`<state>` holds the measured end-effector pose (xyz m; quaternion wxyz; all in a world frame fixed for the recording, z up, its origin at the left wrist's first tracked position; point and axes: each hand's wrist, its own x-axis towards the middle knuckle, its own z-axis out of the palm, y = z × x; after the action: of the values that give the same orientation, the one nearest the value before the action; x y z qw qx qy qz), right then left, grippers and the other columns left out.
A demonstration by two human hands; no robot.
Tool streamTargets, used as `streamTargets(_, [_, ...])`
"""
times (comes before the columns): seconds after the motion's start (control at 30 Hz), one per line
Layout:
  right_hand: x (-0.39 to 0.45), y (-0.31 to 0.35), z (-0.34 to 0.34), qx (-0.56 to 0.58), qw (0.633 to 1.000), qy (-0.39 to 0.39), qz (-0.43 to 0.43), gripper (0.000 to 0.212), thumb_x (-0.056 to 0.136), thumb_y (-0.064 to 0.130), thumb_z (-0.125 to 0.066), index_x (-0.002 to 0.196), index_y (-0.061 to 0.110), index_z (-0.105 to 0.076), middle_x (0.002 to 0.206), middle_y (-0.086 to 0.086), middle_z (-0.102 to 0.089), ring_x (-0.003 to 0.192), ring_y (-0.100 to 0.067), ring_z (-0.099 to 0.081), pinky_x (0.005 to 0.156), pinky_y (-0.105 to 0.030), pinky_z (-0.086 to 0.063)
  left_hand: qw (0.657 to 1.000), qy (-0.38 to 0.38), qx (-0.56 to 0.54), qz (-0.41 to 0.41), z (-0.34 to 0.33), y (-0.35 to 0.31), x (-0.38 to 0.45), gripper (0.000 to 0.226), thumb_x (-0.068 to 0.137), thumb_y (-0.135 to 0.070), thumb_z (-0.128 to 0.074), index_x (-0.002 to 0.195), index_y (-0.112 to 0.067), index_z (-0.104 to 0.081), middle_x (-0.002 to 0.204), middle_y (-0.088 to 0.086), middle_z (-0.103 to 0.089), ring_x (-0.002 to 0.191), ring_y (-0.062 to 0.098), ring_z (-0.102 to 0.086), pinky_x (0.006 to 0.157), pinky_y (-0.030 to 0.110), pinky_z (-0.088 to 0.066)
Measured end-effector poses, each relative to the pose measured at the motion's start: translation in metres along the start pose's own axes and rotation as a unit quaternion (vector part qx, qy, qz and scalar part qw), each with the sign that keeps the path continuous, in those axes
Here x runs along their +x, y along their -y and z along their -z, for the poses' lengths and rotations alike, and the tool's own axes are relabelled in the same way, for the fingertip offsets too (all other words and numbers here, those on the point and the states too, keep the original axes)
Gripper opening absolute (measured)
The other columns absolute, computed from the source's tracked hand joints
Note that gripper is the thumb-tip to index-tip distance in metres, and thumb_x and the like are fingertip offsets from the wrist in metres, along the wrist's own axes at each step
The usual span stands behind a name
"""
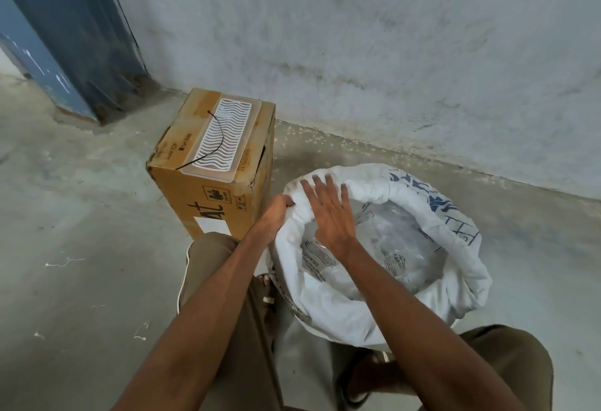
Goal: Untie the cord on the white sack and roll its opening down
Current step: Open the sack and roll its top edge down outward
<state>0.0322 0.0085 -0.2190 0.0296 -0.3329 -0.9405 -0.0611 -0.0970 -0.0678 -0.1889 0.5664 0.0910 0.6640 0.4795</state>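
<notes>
The white sack (461, 267) with blue print stands on the floor between my knees, its mouth wide and its rim rolled outward into a thick collar. Clear plastic packets (393, 241) fill the inside. My left hand (276, 212) is closed on the rolled rim at its left side. My right hand (328, 212) lies flat with fingers spread over the rim's far left part, just beside the left hand. No cord shows on the sack; a thin dark cord (216, 132) lies on the box to the left.
A brown cardboard box (208, 196) stands close to the sack's left, with a white slotted plastic tray (224, 137) on top. A grey wall runs behind, a blue door frame (65, 46) at far left. Bits of white string (61, 261) lie on the concrete floor.
</notes>
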Motion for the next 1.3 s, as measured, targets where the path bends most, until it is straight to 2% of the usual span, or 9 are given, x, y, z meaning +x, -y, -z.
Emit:
streamTargets(0.2, [0.037,-0.018,0.002,0.018,0.997,0.075,0.024,0.080,0.064,0.017,-0.085,0.133,0.010,-0.046,0.106,-0.008,-0.066,0.096,-0.029,-0.065,0.086,-0.036,-0.047,0.972,0.022,0.217,-0.093,0.013,0.012,0.021,0.046,0.081,-0.042,-0.062,0.118,-0.015,-0.060,0.113,0.012,-0.067,0.103,0.031,-0.064,0.101,0.049,-0.050])
streamTargets(0.3, [0.055,-0.022,0.003,0.021,0.989,0.138,0.048,0.058,0.076,0.024,-0.075,0.126,0.010,-0.050,0.106,-0.010,-0.067,0.095,-0.031,-0.067,0.078,-0.036,-0.048,0.809,-0.071,0.539,-0.223,0.008,0.025,0.033,0.108,0.063,-0.062,-0.070,0.153,-0.026,-0.022,0.145,0.011,-0.043,0.133,0.033,-0.042,0.112,0.055,-0.037])
streamTargets(0.4, [0.075,-0.021,0.012,0.039,0.969,0.242,0.036,0.047,0.076,0.023,-0.073,0.118,0.009,-0.056,0.103,-0.007,-0.066,0.093,-0.028,-0.065,0.070,-0.033,-0.050,0.648,-0.119,0.700,-0.277,-0.009,0.017,0.029,0.118,0.053,-0.063,-0.074,0.151,-0.018,-0.026,0.139,0.010,-0.047,0.129,0.030,-0.042,0.104,0.048,-0.041])
streamTargets(0.57, [0.093,-0.041,0.009,0.130,0.924,0.358,-0.027,0.056,0.049,0.006,-0.078,0.104,0.003,-0.067,0.095,-0.010,-0.073,0.082,-0.027,-0.069,0.057,-0.027,-0.050,0.730,-0.101,0.635,-0.229,-0.019,0.000,0.054,0.059,0.067,-0.049,-0.072,0.118,-0.020,-0.058,0.116,0.003,-0.060,0.110,0.025,-0.059,0.086,0.036,-0.047])
streamTargets(0.8, [0.044,-0.074,-0.012,-0.038,0.997,0.062,-0.012,0.089,0.050,0.034,-0.085,0.131,0.018,-0.050,0.120,-0.005,-0.058,0.110,-0.027,-0.057,0.108,-0.052,-0.037,0.875,0.015,0.478,-0.078,-0.006,-0.029,0.082,0.060,0.056,-0.034,-0.067,0.108,-0.005,-0.066,0.106,0.011,-0.069,0.088,0.026,-0.064,0.076,0.034,-0.054])
streamTargets(0.9, [0.044,-0.089,-0.021,-0.032,0.990,0.116,-0.069,0.054,0.067,0.020,-0.079,0.116,0.016,-0.056,0.109,-0.003,-0.065,0.103,-0.024,-0.060,0.097,-0.039,-0.042,0.841,0.049,0.535,-0.066,-0.015,-0.025,0.087,0.087,0.064,-0.030,-0.083,0.139,-0.007,-0.046,0.134,0.010,-0.055,0.110,0.028,-0.059,0.087,0.033,-0.051])
streamTargets(1.1, [0.081,-0.088,-0.009,0.116,0.963,0.223,-0.097,0.041,0.074,0.024,-0.071,0.113,0.014,-0.062,0.098,-0.004,-0.069,0.093,-0.027,-0.069,0.072,-0.031,-0.051,0.563,-0.159,0.761,-0.282,-0.056,-0.009,0.068,0.102,0.061,-0.044,-0.081,0.144,-0.012,-0.031,0.139,0.018,-0.045,0.130,0.037,-0.042,0.110,0.054,-0.030])
streamTargets(1.2, [0.094,-0.106,0.010,0.142,0.913,0.372,-0.092,0.041,0.062,0.004,-0.071,0.101,0.006,-0.059,0.085,-0.006,-0.061,0.076,-0.024,-0.060,0.056,-0.024,-0.043,0.538,-0.147,0.782,-0.277,-0.072,-0.012,0.079,0.088,0.062,-0.040,-0.082,0.135,-0.013,-0.041,0.134,0.011,-0.048,0.125,0.032,-0.047,0.108,0.053,-0.035])
streamTargets(1.3, [0.089,-0.125,0.013,0.182,0.918,0.341,-0.089,0.051,0.061,0.014,-0.082,0.106,0.012,-0.060,0.091,-0.001,-0.062,0.079,-0.020,-0.059,0.058,-0.025,-0.039,0.599,-0.093,0.751,-0.263,-0.080,-0.023,0.094,0.066,0.069,-0.041,-0.075,0.127,-0.019,-0.052,0.124,0.002,-0.059,0.117,0.027,-0.056,0.092,0.043,-0.049])
